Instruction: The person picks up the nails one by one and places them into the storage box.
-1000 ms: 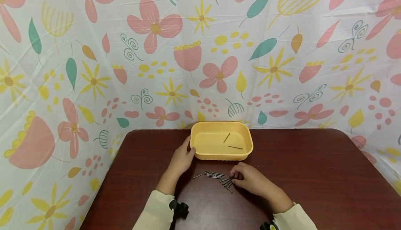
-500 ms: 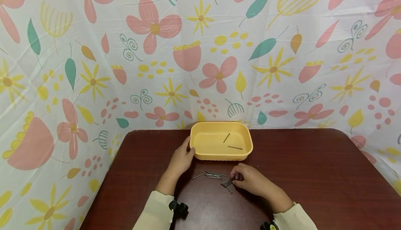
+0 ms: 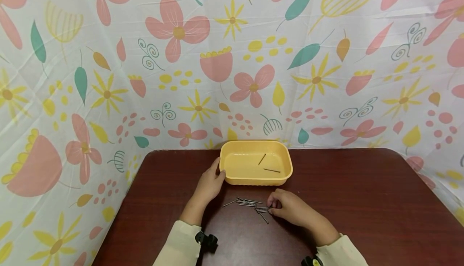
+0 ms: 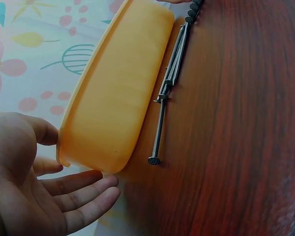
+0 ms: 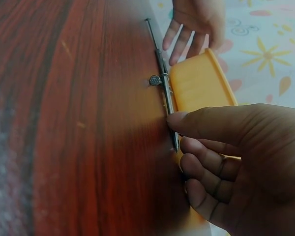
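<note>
Nails (image 3: 262, 209) on counter (image 3: 369, 201), just left of right hand (image 3: 291, 208), nearer hand; long axes roughly sideways, heads outward. Fingers narrow, pinching nail ends. Second nail pile (image 3: 247, 203) just beyond, leftward. Left hand (image 3: 210, 182) holds left end of yellow tray (image 3: 253, 181). Slim metal shafts, checkered heads; smooth, round-cornered tray; glossy wood-grain counter; floral cloth (image 3: 326, 109) behind.

Left grip (image 3: 211, 180) extends loosely, right grip (image 3: 290, 206) pinches.
</note>
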Demonstrator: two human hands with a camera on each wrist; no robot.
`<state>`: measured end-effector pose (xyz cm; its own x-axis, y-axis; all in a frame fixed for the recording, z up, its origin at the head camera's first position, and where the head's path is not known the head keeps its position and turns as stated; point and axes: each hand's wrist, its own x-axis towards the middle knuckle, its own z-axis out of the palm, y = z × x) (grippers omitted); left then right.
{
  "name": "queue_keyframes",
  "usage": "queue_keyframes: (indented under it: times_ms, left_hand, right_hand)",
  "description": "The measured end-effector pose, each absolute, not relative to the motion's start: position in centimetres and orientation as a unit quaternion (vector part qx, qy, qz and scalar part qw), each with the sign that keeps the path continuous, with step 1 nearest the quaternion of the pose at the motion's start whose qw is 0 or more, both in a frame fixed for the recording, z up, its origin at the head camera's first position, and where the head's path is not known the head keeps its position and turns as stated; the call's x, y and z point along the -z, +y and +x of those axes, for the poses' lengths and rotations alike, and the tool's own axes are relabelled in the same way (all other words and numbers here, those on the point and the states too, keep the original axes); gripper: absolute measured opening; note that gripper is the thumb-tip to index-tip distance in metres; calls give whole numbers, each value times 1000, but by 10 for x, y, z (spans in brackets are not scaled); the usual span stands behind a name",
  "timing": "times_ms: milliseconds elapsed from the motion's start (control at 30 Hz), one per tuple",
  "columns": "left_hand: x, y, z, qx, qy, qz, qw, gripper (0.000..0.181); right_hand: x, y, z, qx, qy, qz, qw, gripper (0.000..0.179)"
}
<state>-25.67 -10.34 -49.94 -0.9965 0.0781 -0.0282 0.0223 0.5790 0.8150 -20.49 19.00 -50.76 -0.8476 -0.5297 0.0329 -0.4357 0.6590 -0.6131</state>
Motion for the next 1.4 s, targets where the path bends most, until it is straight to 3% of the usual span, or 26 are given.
queue_keyframes:
  times_ms: [1400]
  left_hand:
    - [499,-103,-257,-454,890,26,30,62]
  right_hand:
    - [506,190,-206,306,910,-269,69,11]
